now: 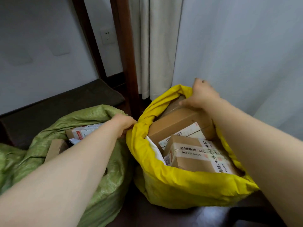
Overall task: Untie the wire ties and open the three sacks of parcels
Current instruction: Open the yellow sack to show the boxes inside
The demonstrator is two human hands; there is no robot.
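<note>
Left grip: the left hand (125,124) is curled tight on the left side of the yellow sack's rolled rim, fingers pressed together over the fabric, at mid-frame.
Right grip: the right hand (200,97) clasps the far right side of the same rim, thumb lying over the top cardboard box (178,122), the other fingers hidden behind the fabric.
Around: a green woven sack (105,182) stands just beside it at lower left, touching it, mouth open with parcels showing; the left forearm crosses above it. A dark wooden post (126,63) and a pale curtain (155,46) rise behind, a wall socket (107,37) at upper left.
Yellow sack (172,185): lower centre-right of the frame on the dark floor, mouth spread wide, rim rolled down, no tie visible on it, boxes with printed tape (196,154) packed inside.
</note>
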